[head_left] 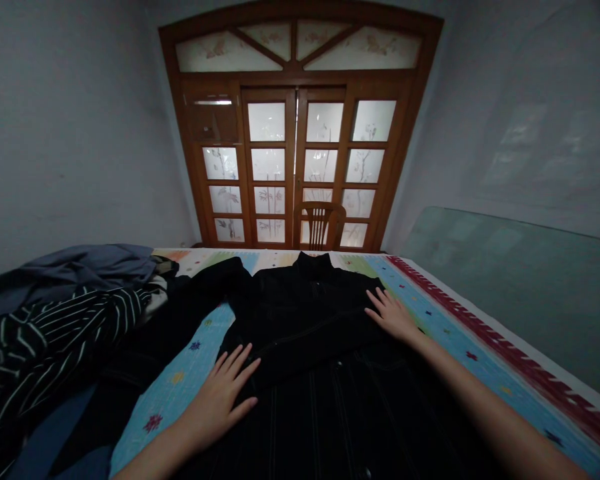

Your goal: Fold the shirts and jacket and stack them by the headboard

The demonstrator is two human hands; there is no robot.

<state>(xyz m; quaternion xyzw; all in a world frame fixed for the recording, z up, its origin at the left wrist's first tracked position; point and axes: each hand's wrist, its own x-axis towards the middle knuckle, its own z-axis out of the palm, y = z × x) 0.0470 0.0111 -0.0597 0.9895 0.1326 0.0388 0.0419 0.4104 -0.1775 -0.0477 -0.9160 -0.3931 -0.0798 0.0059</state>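
A black button-front jacket [325, 373] lies spread out on the patterned cloth, its collar [314, 265] at the far end. One sleeve is folded across the chest; the other stretches out to the left. My left hand [220, 397] rests on the jacket's left side near the end of the folded sleeve, fingers spread. My right hand [393, 315] lies flat near the right shoulder, fingers apart. Neither hand grips the fabric. The jacket's lower end runs out of view.
Clothes are heaped on the left, among them a black-and-white striped garment [70, 327] and a grey one [75, 267]. A colourful tablecloth [180, 380] covers the table. A wooden chair [320, 220] stands beyond, before wooden glass doors [295, 160]. A pale panel [520, 267] stands along the right.
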